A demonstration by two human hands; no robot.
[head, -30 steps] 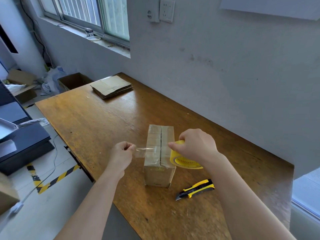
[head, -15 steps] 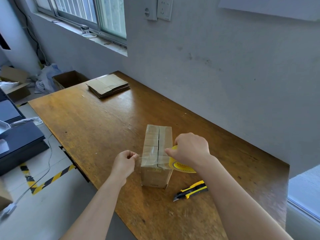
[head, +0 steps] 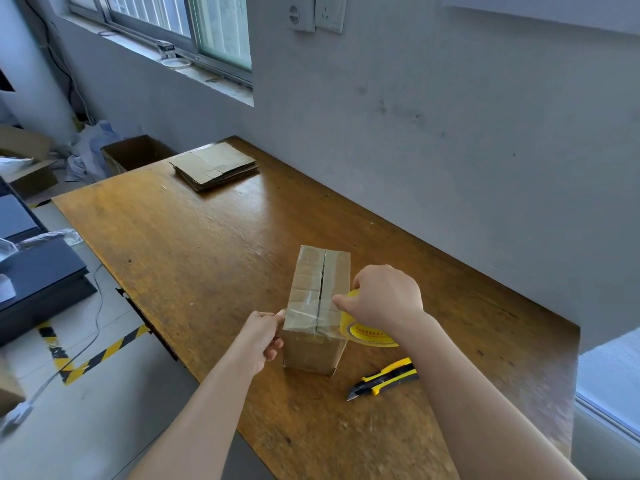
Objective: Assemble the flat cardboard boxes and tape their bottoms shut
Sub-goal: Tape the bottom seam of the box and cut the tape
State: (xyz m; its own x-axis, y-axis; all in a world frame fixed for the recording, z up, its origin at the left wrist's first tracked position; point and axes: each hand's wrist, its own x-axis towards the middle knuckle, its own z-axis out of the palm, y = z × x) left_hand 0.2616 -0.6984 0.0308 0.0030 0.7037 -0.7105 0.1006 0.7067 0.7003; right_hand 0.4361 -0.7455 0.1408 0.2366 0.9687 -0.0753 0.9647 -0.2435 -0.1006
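Observation:
An assembled brown cardboard box [head: 313, 348] stands on the wooden table [head: 194, 258], its closed flaps facing up with a seam down the middle. A strip of clear tape [head: 304, 312] lies across the near end of the flaps. My left hand [head: 265, 336] pinches the tape's free end at the box's left edge. My right hand [head: 384, 296] grips a yellow tape roll [head: 370, 332] held against the box's right side. A stack of flat cardboard boxes [head: 216, 166] lies at the table's far end.
A yellow and black utility knife [head: 384, 379] lies on the table right of the box. A grey wall runs along the table's right side. An open carton [head: 136, 152] sits on the floor beyond the table. Black cases [head: 38, 282] and striped floor tape [head: 93, 355] are at left.
My left hand has moved in to the box's left edge, and the stretched tape has come down across the flaps. My right hand with the roll has sunk lower beside the box.

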